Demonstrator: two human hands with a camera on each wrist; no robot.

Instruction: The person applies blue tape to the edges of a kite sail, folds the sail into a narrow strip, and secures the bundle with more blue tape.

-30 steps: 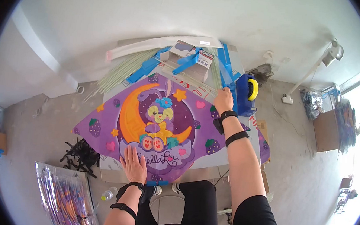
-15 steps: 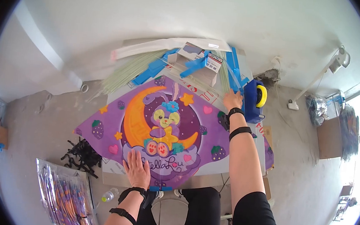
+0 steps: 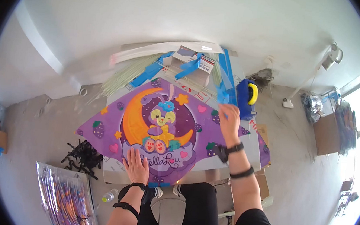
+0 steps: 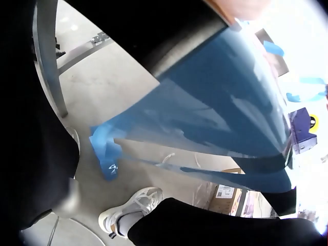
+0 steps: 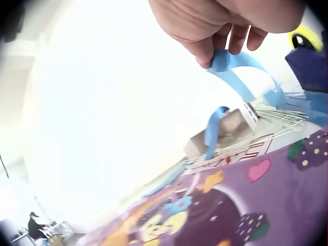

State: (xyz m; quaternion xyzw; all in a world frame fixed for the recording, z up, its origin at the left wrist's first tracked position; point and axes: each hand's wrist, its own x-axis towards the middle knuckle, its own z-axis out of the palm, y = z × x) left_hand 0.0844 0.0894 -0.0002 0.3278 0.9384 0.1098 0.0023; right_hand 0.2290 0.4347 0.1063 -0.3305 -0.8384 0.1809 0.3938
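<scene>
A purple kite sheet (image 3: 158, 142) printed with a rabbit on an orange moon is spread over the table. Flat on its lower left part rests my left hand (image 3: 136, 168), fingers straight and slightly spread. My right hand (image 3: 230, 123) is raised over the sheet's right side. Between its thumb and fingers it pinches one end of a blue tape strip (image 5: 237, 84), which curls down behind the fingers in the right wrist view. Another piece of blue tape (image 4: 106, 151) hangs at the sheet's near edge in the left wrist view.
A blue tape dispenser (image 3: 243, 103) with a yellow core stands right of the sheet. Behind it are a grey box (image 3: 195, 74) with blue tape on it, thin pale rods (image 3: 132, 75) and a long white sleeve (image 3: 164, 49). Black straps (image 3: 84, 153) lie on the floor at left.
My right hand has drawn back from beside the dispenser toward me, bringing the blue tape strip up with it. The left hand keeps its place on the sheet.
</scene>
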